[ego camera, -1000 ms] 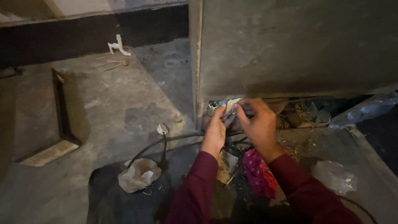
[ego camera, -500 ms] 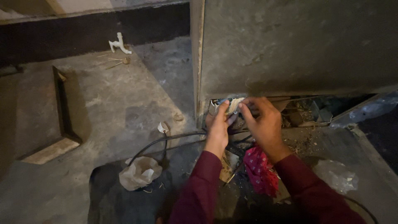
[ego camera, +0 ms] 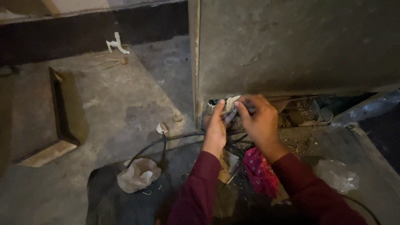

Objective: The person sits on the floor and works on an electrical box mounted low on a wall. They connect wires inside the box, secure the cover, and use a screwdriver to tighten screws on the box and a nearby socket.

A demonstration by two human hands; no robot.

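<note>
Both my hands work at the wall's base: left hand (ego camera: 216, 125) and right hand (ego camera: 259, 118) pinch the wires (ego camera: 230, 106); next calls for steady twisting, I judge.

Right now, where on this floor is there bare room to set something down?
The bare patch is the concrete floor between the white pipe fitting, the dark slot and the black cable. It is crowded at the wall's base, where left hand and right hand work amid wires, debris and pink cloth.

Crumpled pale bag (ego camera: 138, 175) on floor, left; clear plastic bag (ego camera: 336, 175), maybe, right.
</note>
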